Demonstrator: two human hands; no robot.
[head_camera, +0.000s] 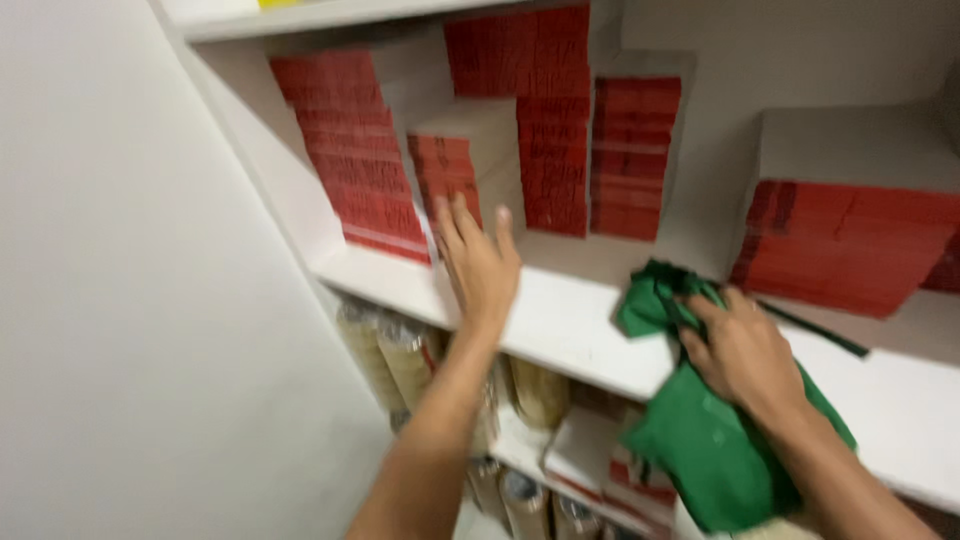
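On the white shelf (560, 320), your left hand (480, 262) spreads open toward the red stacks (450, 175) while your right hand (742, 350) bunches the green cloth bag (700, 450) against the ledge.

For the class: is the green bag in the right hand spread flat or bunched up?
Bunched up: the green bag is crumpled at its top under the right hand, hanging over the white shelf edge.

Lighting is even, soft and fairly bright, with a warm tint on the white shelf (560, 330) and wall (120, 300); shadows are faint, deepest in the compartment below the shelf. Motion blur softens the whole frame, so the red stacks (550, 120) and both hands lack sharp edges. No glare is present.
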